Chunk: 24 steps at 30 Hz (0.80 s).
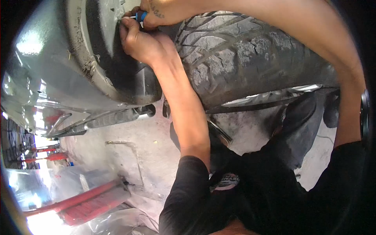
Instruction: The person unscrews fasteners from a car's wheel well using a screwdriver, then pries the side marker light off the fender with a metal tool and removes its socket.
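Note:
My right hand (156, 12) reaches in from above, its fingers closed on a screwdriver (141, 16) with a blue and dark handle. Its thin shaft points left toward the wheel-arch liner (113, 23). Just below, my left hand (141, 44) is pinched close to the screwdriver's tip. What those fingertips hold, if anything, is too small to make out. Both hands are inside the wheel well, between the dirty fender edge (92, 64) and the tyre (250, 58), whose tread is dusty.
The car's body panel (43, 74) fills the left, with a side step (113, 119) below it. My legs (290, 133) are bent beside the tyre on the concrete floor (152, 156). A red piece under clear plastic (90, 203) lies at lower left.

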Available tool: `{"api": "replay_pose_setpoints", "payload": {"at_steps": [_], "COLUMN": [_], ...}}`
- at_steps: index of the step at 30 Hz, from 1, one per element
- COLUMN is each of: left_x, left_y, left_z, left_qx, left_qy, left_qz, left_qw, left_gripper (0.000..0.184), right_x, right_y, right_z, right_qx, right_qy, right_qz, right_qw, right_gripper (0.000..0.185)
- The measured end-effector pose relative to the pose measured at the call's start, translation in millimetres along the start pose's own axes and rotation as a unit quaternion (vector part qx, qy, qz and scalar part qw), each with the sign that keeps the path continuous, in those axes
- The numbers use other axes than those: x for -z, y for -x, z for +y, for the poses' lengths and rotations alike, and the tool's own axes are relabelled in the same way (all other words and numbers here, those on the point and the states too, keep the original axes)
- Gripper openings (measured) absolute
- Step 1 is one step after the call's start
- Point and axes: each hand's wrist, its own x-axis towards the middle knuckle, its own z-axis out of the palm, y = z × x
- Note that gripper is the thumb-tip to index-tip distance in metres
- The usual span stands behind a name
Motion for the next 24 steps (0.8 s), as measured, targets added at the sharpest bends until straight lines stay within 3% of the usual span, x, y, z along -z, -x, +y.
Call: {"api": "replay_pose_setpoints", "payload": {"at_steps": [7,10,14,18,20,22,23,24], "left_x": [5,2,5,7,12,13,12,12], "left_y": [-4,-7,-2,-1,-8,-12,-11,-10], "left_z": [1,-3,0,0,-6,-7,-6,-5], "left_qx": [0.048,0.032,0.027,0.015,0.002,-0.013,0.000,0.014], "left_qy": [0.105,0.105,0.065,0.075,0.075,0.074,0.085,0.098], "left_qz": [-0.039,-0.053,-0.069,-0.093,-0.108,-0.126,-0.112,-0.098], "left_qw": [0.993,0.993,0.995,0.993,0.991,0.989,0.990,0.990], "left_gripper": [0.032,0.034,0.035,0.032,0.030,0.028,0.027,0.026], "right_x": [-17,-3,22,24,11,-4,-18,-19], "right_y": [-3,2,7,8,15,19,17,17], "right_z": [-9,-9,-2,-1,-5,-12,0,-1], "right_qx": [0.026,0.017,-0.043,-0.068,-0.013,-0.019,0.055,0.056], "right_qy": [0.126,0.068,-0.152,-0.152,-0.138,0.117,0.143,0.141], "right_qz": [0.089,0.032,-0.125,-0.138,-0.089,0.074,0.130,0.131], "right_qw": [0.988,0.997,0.980,0.976,0.986,0.990,0.980,0.980], "right_gripper": [0.037,0.037,0.037,0.038,0.031,0.025,0.025,0.025]}}
